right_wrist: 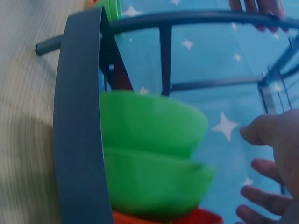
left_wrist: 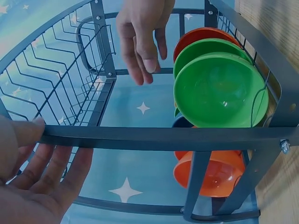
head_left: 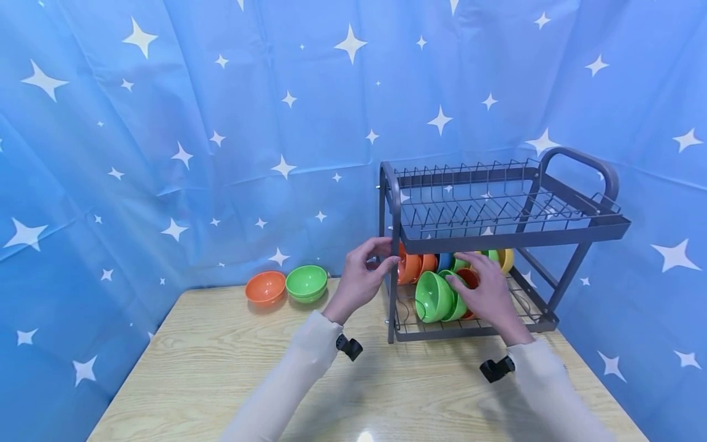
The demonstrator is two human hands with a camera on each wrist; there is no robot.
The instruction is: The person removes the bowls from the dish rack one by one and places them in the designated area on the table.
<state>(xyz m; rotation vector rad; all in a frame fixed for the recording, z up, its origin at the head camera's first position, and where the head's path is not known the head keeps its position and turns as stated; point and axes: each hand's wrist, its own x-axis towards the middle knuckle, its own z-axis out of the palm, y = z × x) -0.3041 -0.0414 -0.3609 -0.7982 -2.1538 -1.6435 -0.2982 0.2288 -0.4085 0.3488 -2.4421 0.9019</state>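
My left hand (head_left: 361, 270) grips the left post of a dark grey two-tier dish rack (head_left: 393, 301); in the left wrist view its thumb lies on one side and the fingers (left_wrist: 77, 172) on the other. Inside the lower tier, my right hand (head_left: 486, 291) hovers with spread, loosely bent fingers and holds nothing. Just left of it, a green bowl (head_left: 432, 298) stands tilted on its side at the front, with another green bowl (right_wrist: 154, 182) and a red-orange one behind. A back row includes orange bowls (head_left: 407, 267), blue, green and a yellow bowl (head_left: 505, 260).
On the wooden table (head_left: 210, 368), left of the rack, sit an orange bowl (head_left: 266, 288) and green bowls (head_left: 306, 282), apparently stacked. The upper wire tier (head_left: 458, 209) spans above the right hand. A blue star-printed curtain (head_left: 248, 123) closes off the back and sides.
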